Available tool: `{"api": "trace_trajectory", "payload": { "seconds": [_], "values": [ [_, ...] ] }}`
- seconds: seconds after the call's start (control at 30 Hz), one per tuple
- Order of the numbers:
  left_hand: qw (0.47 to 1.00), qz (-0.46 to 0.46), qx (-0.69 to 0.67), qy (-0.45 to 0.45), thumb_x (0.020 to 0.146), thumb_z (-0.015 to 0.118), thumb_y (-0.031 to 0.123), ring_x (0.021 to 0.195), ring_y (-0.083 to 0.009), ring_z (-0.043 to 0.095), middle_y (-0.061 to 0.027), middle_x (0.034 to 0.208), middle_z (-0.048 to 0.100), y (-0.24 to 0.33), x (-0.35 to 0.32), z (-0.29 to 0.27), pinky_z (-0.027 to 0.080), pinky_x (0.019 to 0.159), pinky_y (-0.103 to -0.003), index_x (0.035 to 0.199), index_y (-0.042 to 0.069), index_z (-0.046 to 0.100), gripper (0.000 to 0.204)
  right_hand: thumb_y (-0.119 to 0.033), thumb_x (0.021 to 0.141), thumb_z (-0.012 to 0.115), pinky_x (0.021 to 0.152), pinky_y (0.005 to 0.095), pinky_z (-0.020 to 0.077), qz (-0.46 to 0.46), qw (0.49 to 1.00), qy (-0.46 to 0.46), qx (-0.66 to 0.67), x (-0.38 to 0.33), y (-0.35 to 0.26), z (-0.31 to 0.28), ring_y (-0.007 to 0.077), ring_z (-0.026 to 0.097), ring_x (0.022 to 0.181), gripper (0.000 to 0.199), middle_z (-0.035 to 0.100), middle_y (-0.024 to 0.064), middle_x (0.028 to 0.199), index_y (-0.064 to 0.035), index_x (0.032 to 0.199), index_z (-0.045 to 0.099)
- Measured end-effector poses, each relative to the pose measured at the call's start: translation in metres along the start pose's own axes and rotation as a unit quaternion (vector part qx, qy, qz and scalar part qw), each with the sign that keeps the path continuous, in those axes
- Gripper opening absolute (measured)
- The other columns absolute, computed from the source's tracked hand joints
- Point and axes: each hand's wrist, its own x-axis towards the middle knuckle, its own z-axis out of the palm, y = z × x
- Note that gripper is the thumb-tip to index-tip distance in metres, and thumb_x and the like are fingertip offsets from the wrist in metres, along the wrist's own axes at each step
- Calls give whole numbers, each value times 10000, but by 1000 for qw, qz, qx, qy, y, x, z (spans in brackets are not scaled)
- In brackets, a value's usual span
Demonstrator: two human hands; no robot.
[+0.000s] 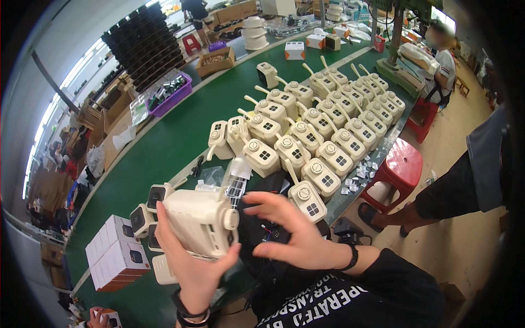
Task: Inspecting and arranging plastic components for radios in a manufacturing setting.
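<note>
My left hand (188, 268) grips a cream plastic device (194, 216), a boxy housing with a round knob on one end, and holds it tilted above the bench. To its right my right hand (298, 235) is in the air, fingers spread and curved, apart from the device. Behind the held device lies a sheet of dark square stickers (236, 187). Below my right hand is something black with thin coloured wires (268, 232), partly hidden. Several similar cream devices (332, 154) stand in rows, each with a knob, a four-square dark panel and a strap-like handle.
White cartons (117, 254) are stacked at the left, beside devices with dark square faces (141, 220). A purple basket (172, 95) stands beyond the green bench (123, 180). Small silvery pieces (358, 176) lie near its right edge, by a red stool (402, 164). People are on the right.
</note>
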Motion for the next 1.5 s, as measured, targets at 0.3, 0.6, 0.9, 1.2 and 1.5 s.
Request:
{"api": "trace_trajectory", "payload": {
  "seconds": [0.3, 0.6, 0.9, 1.2, 1.5],
  "values": [
    [999, 32, -3, 22, 463, 850, 288, 1151, -339, 337, -208, 1272, 273, 33, -10, -6, 334, 930, -427, 1361, -14, 128, 1191, -211, 772, 673, 921, 290, 373, 65, 982, -49, 173, 19, -17, 19, 167, 443, 1097, 752, 436, 143, 1206, 58, 1300, 210],
    [877, -128, -418, -198, 603, 757, 155, 1053, -237, 500, -181, 1212, 443, 16, 5, -21, 419, 874, -320, 1331, -52, 229, 923, -176, 796, 613, 875, 279, 391, 126, 966, -218, 57, 33, -28, -15, 145, 510, 999, 633, 554, 101, 1100, -11, 1327, 310],
    [946, -10, -319, 49, 600, 763, 160, 1080, -290, 478, -214, 1209, 439, 10, -27, 10, 383, 911, -376, 1279, -78, 286, 864, -413, 822, 535, 889, 360, 362, -207, 953, 22, -218, 28, -32, 19, 288, 462, 1017, 595, 481, 175, 1165, 10, 1232, 454],
    [929, -49, -360, 65, 655, 746, 225, 1078, -266, 478, -198, 1227, 421, 14, -36, 23, 401, 887, -349, 1314, -55, 233, 880, -253, 846, 491, 747, 355, 446, -243, 933, 125, -235, 36, -27, 30, 284, 568, 812, 360, 607, 159, 954, 27, 1057, 576],
    [916, -72, -391, 57, 660, 750, 276, 1063, -258, 484, -207, 1223, 425, 18, -30, 28, 398, 886, -341, 1305, -79, 240, 896, -258, 827, 561, 693, 312, 445, -221, 902, 143, -342, 37, -35, 33, 269, 569, 772, 338, 607, 142, 861, 7, 1032, 598]
  ]
}}
